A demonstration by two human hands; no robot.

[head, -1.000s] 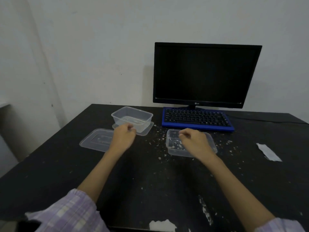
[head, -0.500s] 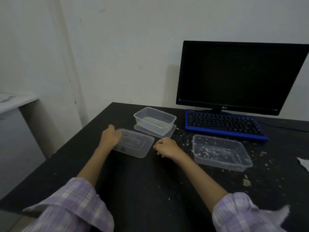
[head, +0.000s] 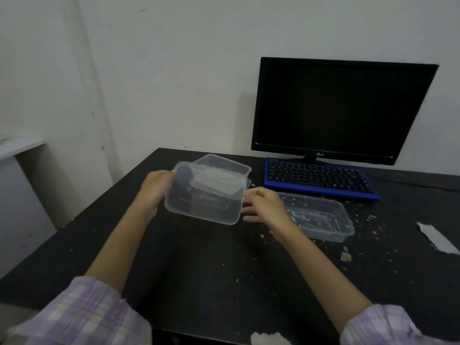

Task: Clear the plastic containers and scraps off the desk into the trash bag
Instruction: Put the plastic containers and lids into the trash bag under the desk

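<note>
Above the black desk (head: 199, 270), left hand (head: 155, 188) grips a raised clear rectangular plastic lid (head: 204, 202); right hand (head: 263, 207) relaxed, empty; two clear plastic containers (head: 321, 217), scraps uncleared.

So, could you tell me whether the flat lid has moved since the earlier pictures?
Yes. The lid, held by the left hand, is lifted and tilted, overlapping the clear container it earlier lay in front of.
</note>
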